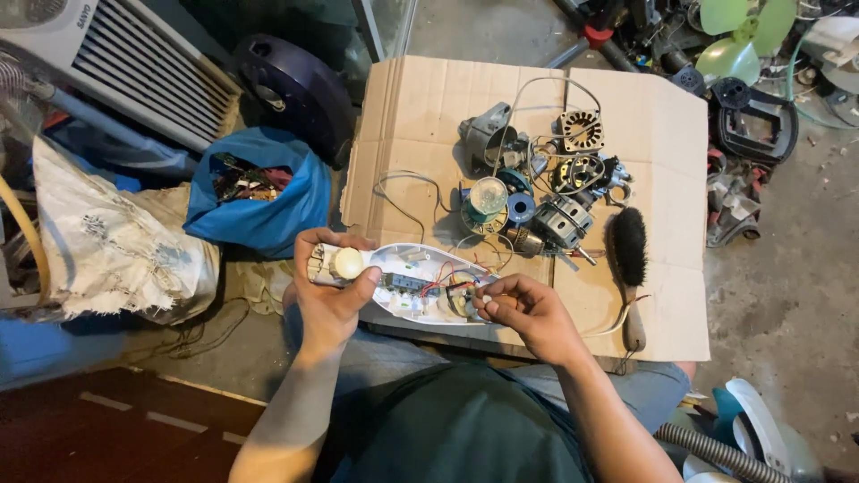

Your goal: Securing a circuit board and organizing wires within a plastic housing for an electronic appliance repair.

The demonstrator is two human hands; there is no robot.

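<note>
Cardboard sheet [420, 107] | blue bag [259, 192] beside | hands [331, 286] grip white casing [420, 286]

— What is pictured?
— A white oval plastic housing [407, 284], opened, lying lengthwise over the lap.
— Inside?
— A circuit board [401, 283], red wires [443, 275]; a cream knob [347, 263] at one end.

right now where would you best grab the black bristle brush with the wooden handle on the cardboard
Probably by the bare wooden handle of the black bristle brush, coming from its near end, closest to the right hand. The handle points toward the person, narrow and clear, while motor parts crowd the bristle head's left.
</note>
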